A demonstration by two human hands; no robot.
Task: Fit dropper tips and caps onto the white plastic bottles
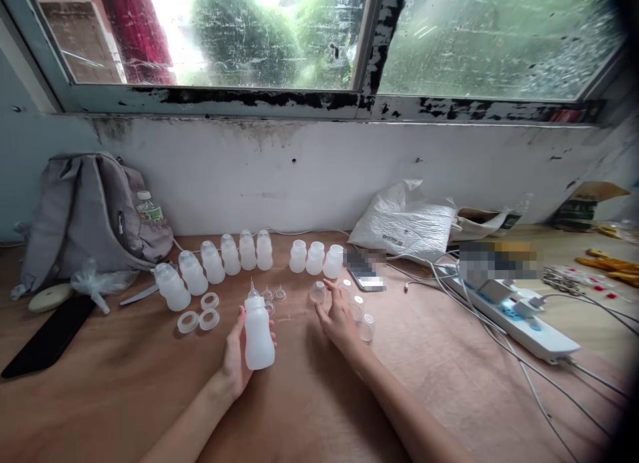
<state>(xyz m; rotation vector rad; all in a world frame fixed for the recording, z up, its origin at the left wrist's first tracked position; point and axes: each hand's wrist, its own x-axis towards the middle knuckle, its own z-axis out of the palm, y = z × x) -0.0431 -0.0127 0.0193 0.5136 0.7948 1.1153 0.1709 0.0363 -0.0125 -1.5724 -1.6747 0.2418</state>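
Observation:
My left hand (236, 356) is wrapped round a frosted white baby bottle (259, 340), held nearly upright with a clear pointed teat on top. The thumb and fingers of my right hand (337, 316) close round a small clear bottle cap (317, 292) at the table. More clear caps (366, 327) lie beside and partly behind that hand. Just behind the held bottle are a few clear teats (280, 293). Left of it lie three translucent collar rings (208, 318). Three bottles without tops (315, 258) stand beyond my right hand.
Several capped bottles (214, 262) form a curved row at the back left. A grey backpack (94, 217) and black flat case (47, 336) are at far left. A phone (367, 277), silver bag (407, 223), and white power strip (544, 340) with trailing cables occupy the right.

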